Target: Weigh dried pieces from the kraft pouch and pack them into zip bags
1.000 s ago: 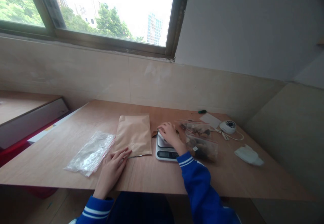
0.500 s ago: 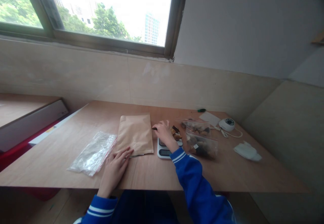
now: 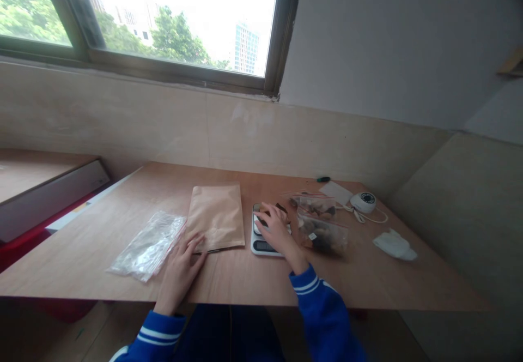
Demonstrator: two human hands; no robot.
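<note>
My left hand lies flat, fingers spread, on the lower left corner of a brown kraft paper bag. Over the pan of a white kitchen scale, my right hand curls its fingers round a dark brown dried piece. More dark and tan dried pieces sit on the scale behind that hand, partly covered by it. The scale's display is too dim to read. A stack of clear zip bags lies flat to the left of my left hand.
Right of the scale, clear zip bags hold brown dried pieces. Farther right are a white dome camera with its cable, a white card and a crumpled white tissue. A green-handled screwdriver lies near the wall.
My right hand has moved from beside the paper bag's right edge, where it held a dark piece, rightward and down onto the scale's pan. My left hand stays on the bag's corner.
</note>
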